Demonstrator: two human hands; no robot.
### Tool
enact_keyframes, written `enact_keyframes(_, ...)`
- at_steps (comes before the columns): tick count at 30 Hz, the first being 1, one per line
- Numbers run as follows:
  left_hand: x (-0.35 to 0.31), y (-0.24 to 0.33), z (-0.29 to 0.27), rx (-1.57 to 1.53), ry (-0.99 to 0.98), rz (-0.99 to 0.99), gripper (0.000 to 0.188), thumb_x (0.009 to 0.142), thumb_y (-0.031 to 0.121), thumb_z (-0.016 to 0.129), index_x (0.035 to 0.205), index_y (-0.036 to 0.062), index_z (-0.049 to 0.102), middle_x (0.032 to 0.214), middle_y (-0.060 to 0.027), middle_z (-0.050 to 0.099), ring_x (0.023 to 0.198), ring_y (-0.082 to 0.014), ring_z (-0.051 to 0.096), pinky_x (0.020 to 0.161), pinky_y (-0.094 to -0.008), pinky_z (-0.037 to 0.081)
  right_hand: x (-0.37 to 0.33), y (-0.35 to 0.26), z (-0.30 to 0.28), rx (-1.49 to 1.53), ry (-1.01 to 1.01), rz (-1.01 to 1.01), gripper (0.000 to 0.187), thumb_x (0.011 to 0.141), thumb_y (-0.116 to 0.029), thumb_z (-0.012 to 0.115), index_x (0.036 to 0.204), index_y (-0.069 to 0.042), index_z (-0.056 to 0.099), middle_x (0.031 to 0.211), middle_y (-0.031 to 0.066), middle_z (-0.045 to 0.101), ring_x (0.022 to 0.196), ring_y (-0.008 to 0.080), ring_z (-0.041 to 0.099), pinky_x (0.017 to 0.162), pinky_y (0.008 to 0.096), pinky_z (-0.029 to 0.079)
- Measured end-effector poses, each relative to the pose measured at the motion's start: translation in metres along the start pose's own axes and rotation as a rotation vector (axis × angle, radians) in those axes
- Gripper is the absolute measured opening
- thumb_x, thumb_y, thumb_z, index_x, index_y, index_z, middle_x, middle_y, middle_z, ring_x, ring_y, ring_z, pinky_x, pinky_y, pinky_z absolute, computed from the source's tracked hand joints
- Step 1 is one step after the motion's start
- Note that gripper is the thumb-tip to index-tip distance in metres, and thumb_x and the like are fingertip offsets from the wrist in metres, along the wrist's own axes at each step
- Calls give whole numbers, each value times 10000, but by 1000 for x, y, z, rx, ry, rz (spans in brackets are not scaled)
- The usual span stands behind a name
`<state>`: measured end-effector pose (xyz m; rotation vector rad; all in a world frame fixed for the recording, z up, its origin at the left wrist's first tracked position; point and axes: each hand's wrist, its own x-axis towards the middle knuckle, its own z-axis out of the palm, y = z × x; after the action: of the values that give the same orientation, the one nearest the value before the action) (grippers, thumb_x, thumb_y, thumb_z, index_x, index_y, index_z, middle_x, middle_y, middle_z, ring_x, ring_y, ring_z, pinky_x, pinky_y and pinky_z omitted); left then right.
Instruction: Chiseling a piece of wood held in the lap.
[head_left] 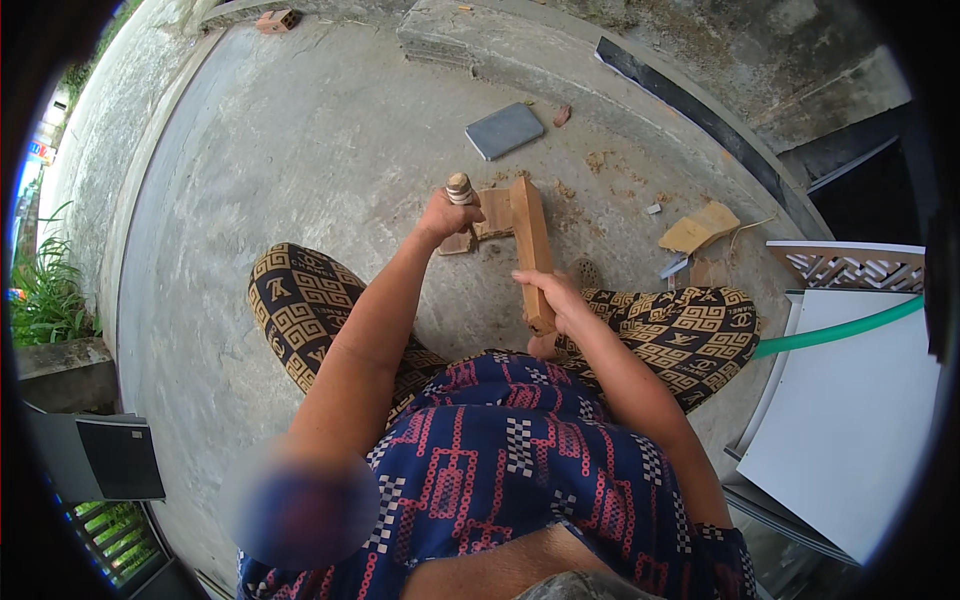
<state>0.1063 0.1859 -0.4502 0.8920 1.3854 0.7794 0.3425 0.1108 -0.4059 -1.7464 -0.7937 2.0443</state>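
Note:
My left hand (449,217) is closed around the round wooden handle of a chisel (459,186), held upright with pale bands near its top. Its lower end stands over a flat wooden board (496,212) on the concrete, and my fingers hide most of the contact. A long squared block of wood (531,225) lies beside the board, its far end next to it. My right hand (556,297) grips the near part of this block, thumb on top. Both hands are in front of my crossed legs, and part of a bare foot (543,346) shows beneath the block.
A grey flat slab (505,131) lies beyond the board, with wood chips (597,161) scattered right of it. Farther right are a wood offcut (699,227), a green hose (840,327) and a white panel (835,410). A low concrete step (520,40) runs behind, a brick (278,20) far left.

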Motion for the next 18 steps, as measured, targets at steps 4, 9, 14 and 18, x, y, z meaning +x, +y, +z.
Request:
enact_keyframes(4,-3,-21,18,160,-107,59,203,638,3,715,804,79,626,769,1,627,688,-124,595,591,-277,494,1,-1,1,-27,29,-14,515,749,-284,785,1068,18,517,841,96,542,700,210,588,507,360,535)
enact_keyframes(9,3,4,6,79,-41,80,206,633,2,715,798,76,616,772,3,628,688,-129,600,585,-285,499,-3,-4,0,30,19,5,561,685,-297,806,1064,51,585,956,133,600,855,224,609,728,334,498)
enact_keyframes(14,10,-8,-3,171,92,198,193,640,39,752,806,38,655,761,-20,662,700,-130,614,660,-306,511,-4,-5,1,76,-7,-28,519,719,-274,790,1060,38,556,889,109,578,773,206,598,618,341,517)
enact_keyframes(18,16,-20,-2,215,100,244,204,640,54,754,825,37,670,787,-35,684,729,-147,635,687,-314,515,-12,-7,5,-51,73,-183,565,682,-277,798,1084,46,568,945,110,604,871,213,598,774,313,482)
